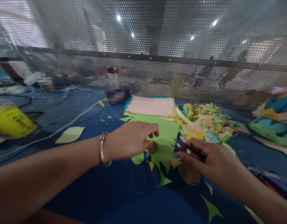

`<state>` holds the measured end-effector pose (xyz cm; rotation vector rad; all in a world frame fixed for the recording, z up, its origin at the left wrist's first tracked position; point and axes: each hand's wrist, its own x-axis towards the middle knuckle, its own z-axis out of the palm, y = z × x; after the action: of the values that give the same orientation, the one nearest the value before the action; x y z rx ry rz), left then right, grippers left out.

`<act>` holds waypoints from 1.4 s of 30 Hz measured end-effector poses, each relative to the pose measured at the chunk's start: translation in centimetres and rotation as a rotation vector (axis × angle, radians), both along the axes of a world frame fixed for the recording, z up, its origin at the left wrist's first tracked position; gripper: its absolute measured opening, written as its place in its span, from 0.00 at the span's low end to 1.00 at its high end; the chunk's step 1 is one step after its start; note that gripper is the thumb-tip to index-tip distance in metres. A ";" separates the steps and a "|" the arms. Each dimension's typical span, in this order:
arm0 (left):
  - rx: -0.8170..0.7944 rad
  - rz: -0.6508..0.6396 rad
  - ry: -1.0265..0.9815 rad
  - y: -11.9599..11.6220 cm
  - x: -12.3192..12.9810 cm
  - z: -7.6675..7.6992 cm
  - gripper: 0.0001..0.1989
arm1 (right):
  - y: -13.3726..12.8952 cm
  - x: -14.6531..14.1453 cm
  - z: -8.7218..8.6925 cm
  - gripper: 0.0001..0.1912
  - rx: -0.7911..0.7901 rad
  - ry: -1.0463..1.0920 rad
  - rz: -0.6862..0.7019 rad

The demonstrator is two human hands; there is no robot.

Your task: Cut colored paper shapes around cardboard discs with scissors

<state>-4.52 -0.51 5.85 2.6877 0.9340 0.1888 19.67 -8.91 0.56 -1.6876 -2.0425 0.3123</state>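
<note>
My left hand [131, 138], with a silver bracelet at the wrist, is over the left part of a green paper sheet [165, 133]. Its fingers are curled but apart, with nothing visible between them. In my right hand [208, 155] are dark scissors [180, 146], their blades parted and pointing left at the sheet's right edge. The sheet's lower edge is cut into jagged points. Below it lie a green scrap [164, 180] and a small yellow scrap [151, 165]. A round piece [190, 174] lies partly under my right hand.
Behind the sheet is a stack of pink paper [151, 106]. A heap of coloured scraps [206, 121] lies to the right. A pale leaf-shaped piece [70, 135], a white cable [70, 123] and a yellow-labelled bottle [13, 121] are at left. A jar [113, 79] stands near the perforated screen [143, 49].
</note>
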 end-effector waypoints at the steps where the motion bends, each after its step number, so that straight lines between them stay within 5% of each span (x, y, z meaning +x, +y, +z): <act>1: 0.074 0.004 -0.002 0.0 0.2 -0.4 0.10 | 0.0 0.0 0.0 0.20 0.006 0.008 -0.012; 10: 0.231 -0.283 0.085 -3.9 6.2 -2.9 0.12 | 0.2 0.9 0.5 0.19 0.154 0.051 -0.115; 17: 0.343 -0.446 -0.035 -4.4 8.5 -4.8 0.10 | 0.0 0.9 0.4 0.20 0.248 0.083 -0.194; 24: 0.096 -0.428 -0.117 -3.9 8.5 -4.6 0.09 | 0.0 1.0 0.5 0.21 0.264 0.070 -0.200; 32: -0.297 -0.188 -0.339 -3.6 5.7 -3.2 0.08 | -0.2 0.9 1.3 0.22 0.245 0.179 -0.201; 39: -0.107 0.007 -0.372 -0.1 1.3 -1.2 0.16 | 0.1 0.6 0.9 0.26 0.069 0.125 -0.204; 42: 0.041 0.005 -0.309 -0.3 0.7 -0.6 0.09 | 0.4 0.7 0.5 0.26 0.018 0.069 -0.162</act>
<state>-3.85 -0.86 5.22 2.5905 0.8472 0.6104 20.35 -8.52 1.05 -1.7931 -1.8413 0.2931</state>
